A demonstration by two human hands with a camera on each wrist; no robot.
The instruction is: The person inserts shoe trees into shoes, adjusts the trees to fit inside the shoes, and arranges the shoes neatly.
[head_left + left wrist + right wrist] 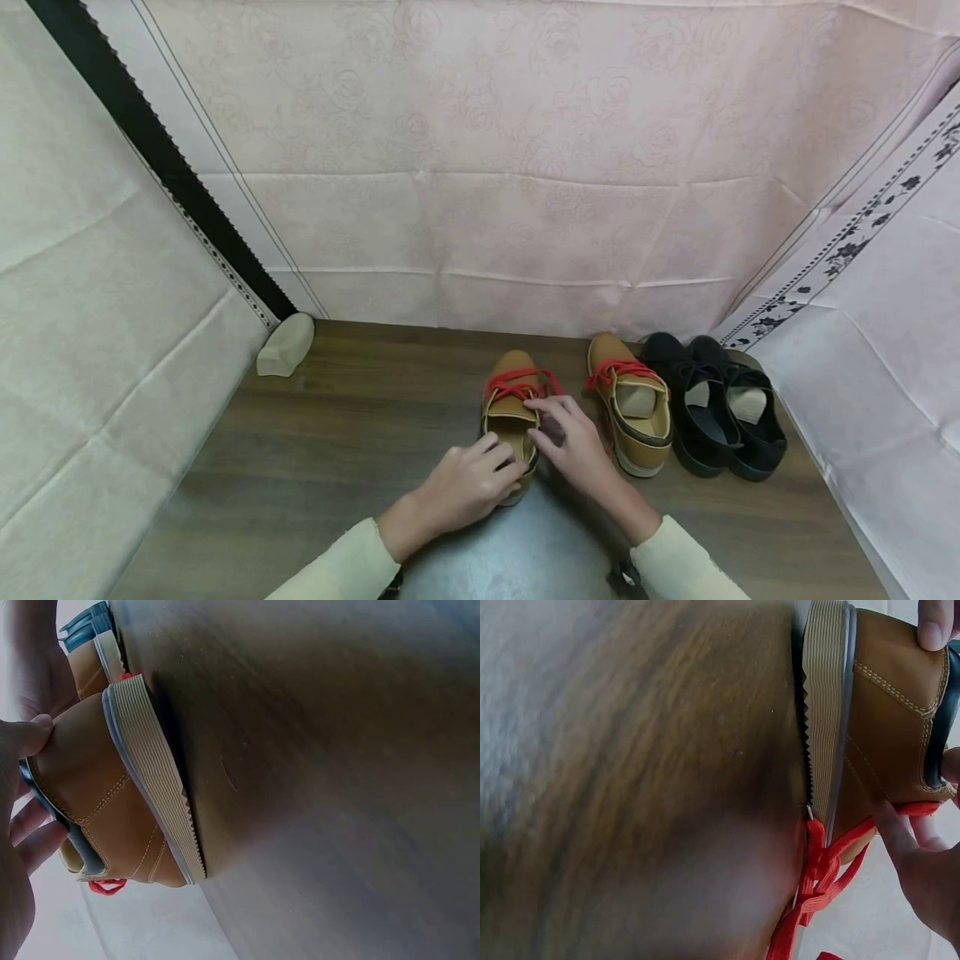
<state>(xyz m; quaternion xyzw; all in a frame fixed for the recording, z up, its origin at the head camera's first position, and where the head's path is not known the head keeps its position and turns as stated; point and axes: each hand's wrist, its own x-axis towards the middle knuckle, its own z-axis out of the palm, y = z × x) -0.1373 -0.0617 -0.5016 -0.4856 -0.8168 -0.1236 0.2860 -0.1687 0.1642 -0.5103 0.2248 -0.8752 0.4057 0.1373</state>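
A tan shoe (pixel 514 364) with red laces (pixel 512 385) stands on the floor, toe toward the back wall, its opening uncovered. My left hand (pixel 480 482) grips its heel rim; in the left wrist view the thumb (pixel 34 737) lies on the heel and the other fingers reach the dark collar (pixel 56 810). My right hand (pixel 573 446) holds the shoe's right side near the laces, thumb at the collar and fingers (pixel 894 834) against the upper. The matching tan shoe (pixel 643 450) stands to the right with a pale insert (pixel 636 401) inside.
Two black shoes (pixel 697 454) with pale inserts (pixel 747 406) stand at the right by the cloth-covered side wall (pixel 885 367). A loose pale insert (pixel 287 345) lies in the far left corner. Patterned cloth (pixel 480 225) covers the back wall above the wood-look floor (pixel 360 417).
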